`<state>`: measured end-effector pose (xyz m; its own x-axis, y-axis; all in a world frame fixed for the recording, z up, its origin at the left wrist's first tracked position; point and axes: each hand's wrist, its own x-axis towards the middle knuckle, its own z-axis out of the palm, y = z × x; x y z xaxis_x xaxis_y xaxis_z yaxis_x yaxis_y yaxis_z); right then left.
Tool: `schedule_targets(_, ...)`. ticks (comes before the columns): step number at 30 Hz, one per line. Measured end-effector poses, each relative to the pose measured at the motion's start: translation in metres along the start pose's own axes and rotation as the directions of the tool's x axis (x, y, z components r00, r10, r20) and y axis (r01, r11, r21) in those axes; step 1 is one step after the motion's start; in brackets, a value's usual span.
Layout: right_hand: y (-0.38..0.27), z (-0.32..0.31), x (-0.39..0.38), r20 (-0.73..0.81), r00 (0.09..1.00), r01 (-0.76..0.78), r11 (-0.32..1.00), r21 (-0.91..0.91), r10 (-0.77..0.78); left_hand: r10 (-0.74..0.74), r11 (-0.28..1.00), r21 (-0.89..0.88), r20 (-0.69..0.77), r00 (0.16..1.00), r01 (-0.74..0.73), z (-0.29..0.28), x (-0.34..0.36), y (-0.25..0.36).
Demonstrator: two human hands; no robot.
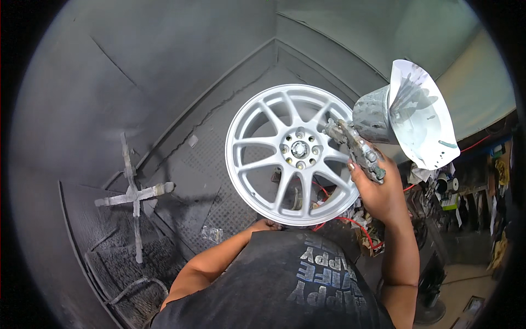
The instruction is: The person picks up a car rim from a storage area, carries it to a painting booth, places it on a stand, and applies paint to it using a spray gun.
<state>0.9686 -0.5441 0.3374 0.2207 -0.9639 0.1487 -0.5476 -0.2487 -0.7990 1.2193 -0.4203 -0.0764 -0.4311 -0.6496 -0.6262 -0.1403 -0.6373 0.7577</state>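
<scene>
A white multi-spoke car wheel rim (pixel 293 153) stands in front of me, its face turned up toward the camera. My left hand (pixel 267 224) grips its lower edge, mostly hidden behind the rim. My right hand (pixel 379 192) holds a paint-crusted spray gun (pixel 356 147) by its handle, with the nozzle close over the right spokes near the hub. On top of the gun sits a grey paint cup (pixel 373 116) with a white paper funnel (pixel 422 115) stuck in it.
Grey overspray covers the booth walls and the floor. A paint-caked cross-shaped stand (pixel 133 194) stands at the left on a mat. A red hose (pixel 356 227) runs under the wheel. Cluttered shelves and supplies (pixel 466 186) fill the right side.
</scene>
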Motion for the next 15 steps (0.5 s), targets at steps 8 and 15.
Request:
schedule_targets(8,0.009,-0.006,-0.004,-0.04,0.999,-0.008,0.998,0.063,0.01,-0.004,1.0,0.014,0.027,1.0,0.003,-0.002,0.0,0.0)
schedule_targets(15,0.019,-0.038,-0.016,-0.093,0.995,-0.041,0.996,-0.073,0.034,-0.145,0.989,-0.042,-0.227,0.963,0.139,-0.064,0.022,-0.054)
